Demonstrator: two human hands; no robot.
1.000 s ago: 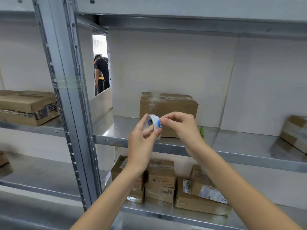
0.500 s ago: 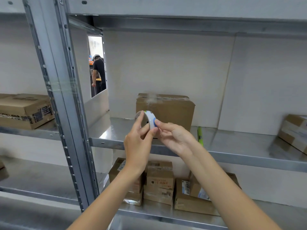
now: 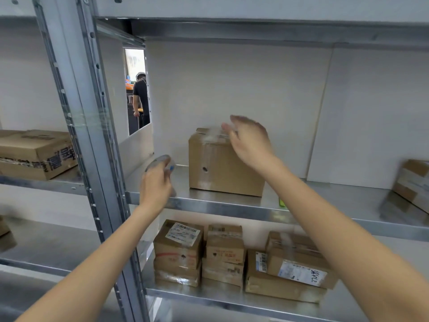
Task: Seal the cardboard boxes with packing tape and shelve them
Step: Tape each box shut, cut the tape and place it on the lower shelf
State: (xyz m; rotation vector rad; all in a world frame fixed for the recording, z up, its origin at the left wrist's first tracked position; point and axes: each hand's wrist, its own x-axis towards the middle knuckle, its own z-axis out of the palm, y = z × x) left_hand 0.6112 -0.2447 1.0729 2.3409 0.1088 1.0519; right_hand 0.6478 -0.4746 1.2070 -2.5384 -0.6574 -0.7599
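Note:
A brown cardboard box (image 3: 216,168) with clear tape over its top stands on the middle metal shelf (image 3: 232,208). My right hand (image 3: 249,141) hovers open at the box's top right corner, blurred by motion; whether it touches the box I cannot tell. My left hand (image 3: 156,184) is lower and to the left of the box, closed around a white tape roll (image 3: 160,161) with a blue spot. The roll sits just above the shelf's front left part.
Several labelled small boxes (image 3: 222,252) are stacked on the shelf below. A steel upright post (image 3: 92,126) stands left of my hands. Another box (image 3: 34,152) lies on the left bay, one (image 3: 415,182) at far right. A green marker (image 3: 282,202) lies by my right forearm. A person stands far behind.
My hands have come apart. The right hand let go of the tape and rose to the box top; the left hand moved down and left with the roll.

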